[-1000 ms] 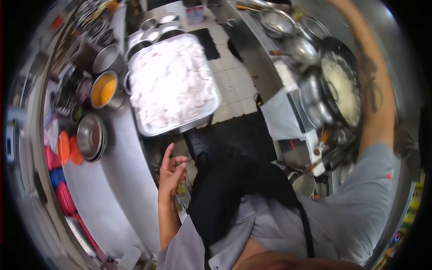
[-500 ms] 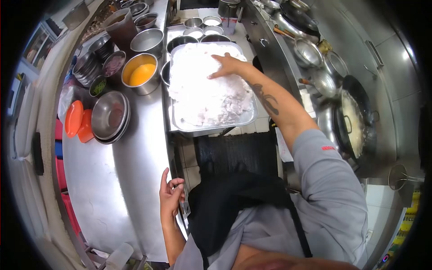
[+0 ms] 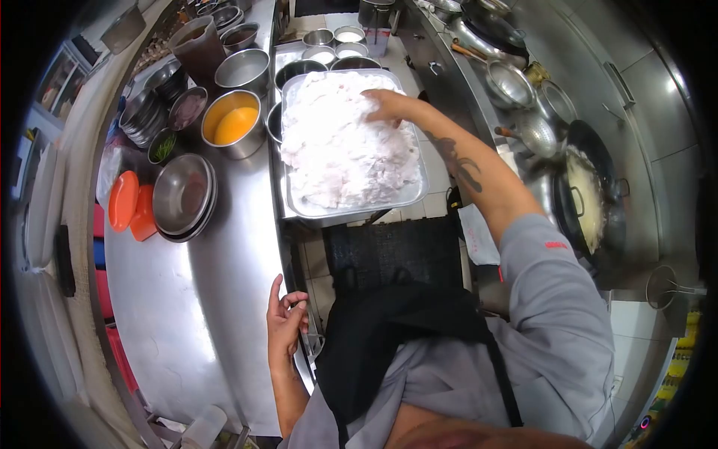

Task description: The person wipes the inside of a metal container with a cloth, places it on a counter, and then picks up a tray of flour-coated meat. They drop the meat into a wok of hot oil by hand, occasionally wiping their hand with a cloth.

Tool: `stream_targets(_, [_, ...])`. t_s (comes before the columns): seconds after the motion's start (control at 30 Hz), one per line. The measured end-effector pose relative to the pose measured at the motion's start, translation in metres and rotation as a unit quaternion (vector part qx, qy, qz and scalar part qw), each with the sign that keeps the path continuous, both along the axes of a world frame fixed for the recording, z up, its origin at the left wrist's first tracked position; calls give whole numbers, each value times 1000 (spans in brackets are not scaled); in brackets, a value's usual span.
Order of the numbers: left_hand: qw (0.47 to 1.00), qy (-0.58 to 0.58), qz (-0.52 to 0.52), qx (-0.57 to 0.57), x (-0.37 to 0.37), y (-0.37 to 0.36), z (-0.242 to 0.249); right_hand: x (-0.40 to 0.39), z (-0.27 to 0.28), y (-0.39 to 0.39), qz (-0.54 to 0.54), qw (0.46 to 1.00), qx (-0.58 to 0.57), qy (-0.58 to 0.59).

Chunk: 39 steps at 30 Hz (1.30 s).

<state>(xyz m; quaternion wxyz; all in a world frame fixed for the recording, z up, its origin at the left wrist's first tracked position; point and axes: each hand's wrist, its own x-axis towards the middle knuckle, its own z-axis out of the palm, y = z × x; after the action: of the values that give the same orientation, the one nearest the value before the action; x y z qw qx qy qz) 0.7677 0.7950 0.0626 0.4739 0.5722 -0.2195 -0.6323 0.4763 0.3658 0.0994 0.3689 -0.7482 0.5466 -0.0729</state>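
A clear rectangular tub [image 3: 416, 196] is heaped with white, powder-coated pieces [image 3: 336, 150]. My right hand [image 3: 387, 105] reaches into the upper right of the heap, its fingertips sunk in the white stuff, so what they hold is hidden. Low beside the steel counter's edge is my left hand [image 3: 286, 318], palm turned up, fingers partly curled and apart, with nothing in it. Left of the tub, a steel pot [image 3: 249, 144] contains orange-yellow liquid [image 3: 236, 125].
Stacked steel bowls [image 3: 182, 193] and orange containers [image 3: 123, 200] stand on the left counter [image 3: 164, 314]. Smaller bowls [image 3: 319, 39] lie beyond the tub. At right are a ladle strainer [image 3: 537, 137] and a wok [image 3: 612, 217] of pale bubbling liquid. A black mat [image 3: 396, 247] covers the floor.
My right hand has moved slightly right, and its spread fingers have gone down into the white heap. My left hand has barely moved.
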Motion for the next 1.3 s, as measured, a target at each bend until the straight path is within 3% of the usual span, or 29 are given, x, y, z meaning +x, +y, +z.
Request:
stream_targets(0.1, [1000,1,-3,5,-3,-1,3,0,-5,7,30,998,-41,41])
stream_targets(0.13, [1000,2,-3,4,-4,-1,3,-6,-21,-3,53,994,-92,4])
stream_targets(0.2, [1000,5,-3,3,-6,1,3,-10,-20,-10,38,996,-76,-23])
stream_targets(0.33, [1000,5,3,2,-6,6,-3,-7,7,4,-15,995,67,-76])
stream_targets(0.47, [1000,13,-1,-5,-11,6,-2,13,6,19,-13,997,-70,35])
stream_targets(0.57, [1000,9,-3,0,-14,5,1,6,-8,6,38,987,-155,-12])
stream_targets(0.67, [1000,4,-4,1,-14,6,1,-3,-7,-2,-64,985,-40,-154])
stream_targets(0.77, [1000,1,-8,-4,-14,7,1,-5,-15,-5,-95,958,-9,-271])
stream_targets(0.87, [1000,5,-8,-7,-18,5,3,-6,-16,2,-89,977,-29,-193])
stream_targets(0.97, [1000,4,-15,-12,-20,3,3,-1,-17,21,-13,992,-117,-40])
stream_targets(1.0, [1000,3,-17,-13,-21,3,2,-2,-28,14,32,981,-192,-14])
stream_targets(1.23, [1000,7,-9,-6,-22,11,-1,-13,-33,-4,-130,949,45,-283])
stream_targets(1.3, [1000,13,-8,-7,-23,13,-2,-8,-21,9,-114,970,46,-209])
